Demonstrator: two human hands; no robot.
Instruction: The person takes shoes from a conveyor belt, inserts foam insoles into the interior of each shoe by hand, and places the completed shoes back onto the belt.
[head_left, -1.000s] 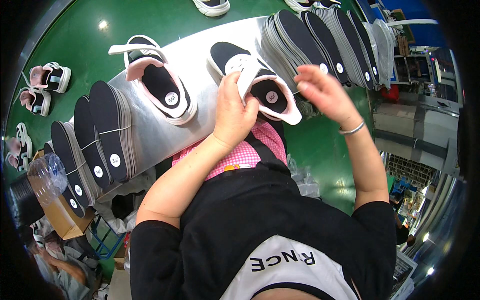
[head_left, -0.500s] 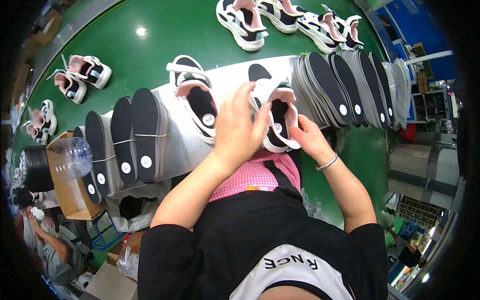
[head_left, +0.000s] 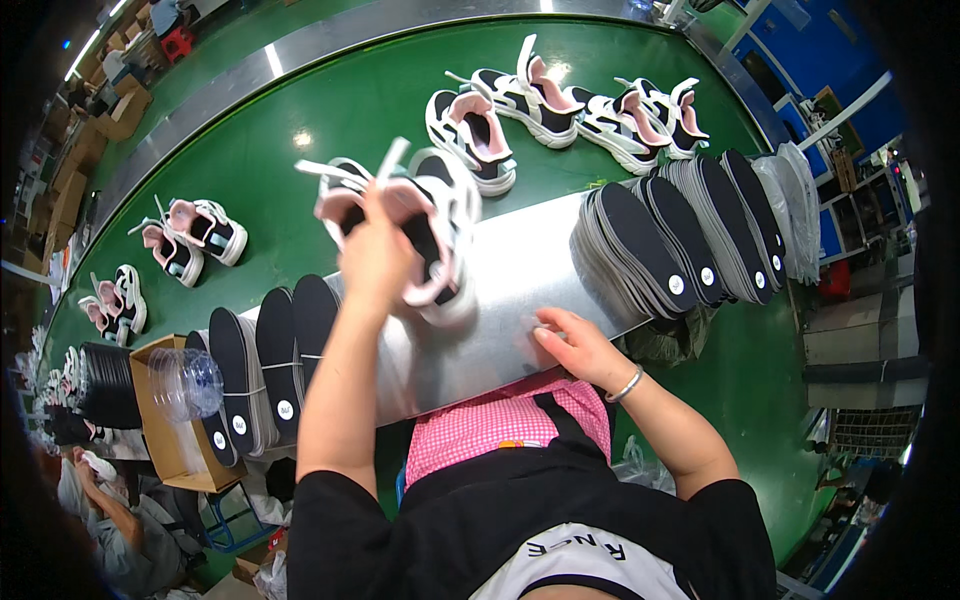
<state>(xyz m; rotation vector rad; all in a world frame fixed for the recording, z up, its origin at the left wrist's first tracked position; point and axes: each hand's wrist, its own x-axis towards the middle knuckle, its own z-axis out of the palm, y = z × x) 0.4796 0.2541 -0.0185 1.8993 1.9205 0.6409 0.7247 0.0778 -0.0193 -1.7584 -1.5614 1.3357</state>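
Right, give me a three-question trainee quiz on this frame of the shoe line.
1. True or false: the left hand holds a pair of white, pink and black shoes lifted above the metal tray.
2. Where is the right hand?
A. gripping a shoe
B. resting empty on the near edge of the metal tray
C. on the green conveyor belt
3. Fill in: the stack of black insoles on the tray's right end stands on ____, each leaning on the next.

Key: 1 true; 2 B; 3 edge.
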